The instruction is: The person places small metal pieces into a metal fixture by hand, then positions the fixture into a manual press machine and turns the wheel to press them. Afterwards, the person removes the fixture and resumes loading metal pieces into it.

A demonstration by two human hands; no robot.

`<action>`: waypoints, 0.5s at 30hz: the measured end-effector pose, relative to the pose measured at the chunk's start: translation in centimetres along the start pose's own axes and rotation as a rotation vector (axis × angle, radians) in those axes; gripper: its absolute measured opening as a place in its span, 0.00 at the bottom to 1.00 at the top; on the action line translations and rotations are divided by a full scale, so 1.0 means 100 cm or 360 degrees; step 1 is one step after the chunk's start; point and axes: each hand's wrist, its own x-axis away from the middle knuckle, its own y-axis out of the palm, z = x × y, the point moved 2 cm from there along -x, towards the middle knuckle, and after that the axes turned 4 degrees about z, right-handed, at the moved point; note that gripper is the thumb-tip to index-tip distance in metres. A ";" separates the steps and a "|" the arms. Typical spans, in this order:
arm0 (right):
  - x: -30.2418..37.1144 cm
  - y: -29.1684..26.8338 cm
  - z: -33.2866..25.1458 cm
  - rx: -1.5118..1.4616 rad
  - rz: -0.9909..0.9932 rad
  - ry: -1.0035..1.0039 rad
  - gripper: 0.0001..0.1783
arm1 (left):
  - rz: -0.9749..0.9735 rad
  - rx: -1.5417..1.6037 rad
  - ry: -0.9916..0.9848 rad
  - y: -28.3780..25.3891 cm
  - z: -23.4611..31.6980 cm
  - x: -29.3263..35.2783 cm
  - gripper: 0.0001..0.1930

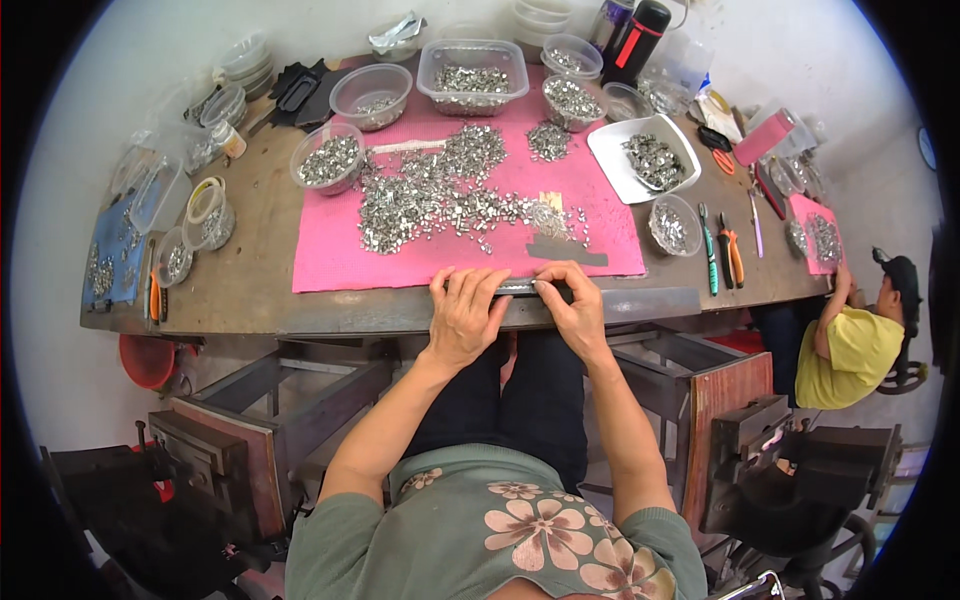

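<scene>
At the front edge of the table, my two hands hold a narrow dark bar (517, 287) with what looks like a row of small shiny metal pieces along it. My left hand (464, 314) curls its fingers over the bar's left end. My right hand (574, 308) is closed at the other end, its thumb and forefinger pressed near the metal pieces. Just beyond lies a pink mat (328, 245) with a loose heap of small silvery metal parts (395, 215). A flat grey strip (567, 254) lies near my right fingers.
Clear tubs of metal parts, including a rectangular one (473, 55), line the back. A white tray (606, 160) and a small tub (674, 226) stand right. Orange-handled pliers (737, 260) lie beyond. A co-worker in a yellow top (850, 355) sits far right.
</scene>
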 end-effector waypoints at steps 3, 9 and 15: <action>0.001 0.001 0.000 0.0011 0.0022 -0.0002 0.05 | 0.0002 -0.0019 0.0008 0.000 -0.001 0.001 0.25; 0.002 0.002 0.000 0.0019 0.0060 -0.0064 0.05 | 0.0000 -0.0031 0.0017 0.000 0.000 0.001 0.26; 0.002 0.004 0.004 0.0028 0.0099 -0.0118 0.05 | -0.0004 -0.0055 0.0042 0.003 -0.001 0.001 0.26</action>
